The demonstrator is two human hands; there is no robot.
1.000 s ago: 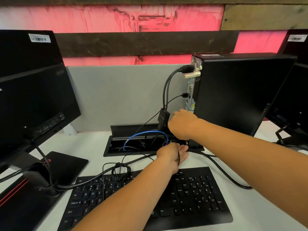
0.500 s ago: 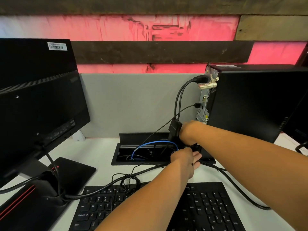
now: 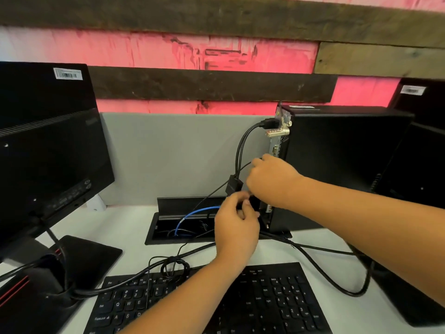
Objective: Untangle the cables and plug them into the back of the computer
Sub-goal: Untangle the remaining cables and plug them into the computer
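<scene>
Both hands have climbed since the earlier frame: my right hand (image 3: pixel 272 180) has lifted from low by the black adapter block (image 3: pixel 233 185) to the rear panel of the upright black desktop computer (image 3: pixel 337 165), and my left hand (image 3: pixel 237 225) has risen off the desk edge to just below it.

My right fingers are curled at the thin black cable (image 3: pixel 243 168) that runs up to the panel, at about ten o'clock from the knuckles; I judge they pinch its plug, though the plug itself is hidden. My left fingers are bent round something dark near the computer's lower rear corner — what exactly, I cannot tell.

Two thick black cables (image 3: pixel 243 145) are already seated at the top of the panel, at twelve o'clock from my right hand. A blue network cable (image 3: pixel 197 212) lies in the black desk cable tray (image 3: pixel 163 237), at nine o'clock from my left hand. A knotted loop of thin black cord (image 3: pixel 174 267) rests on the top edge of the black keyboard (image 3: pixel 265 297), unsorted.

My worry: I am working the port half blind, so a plug could go in skewed — and any tug on the crossed leads could drag the seated ones loose.
</scene>
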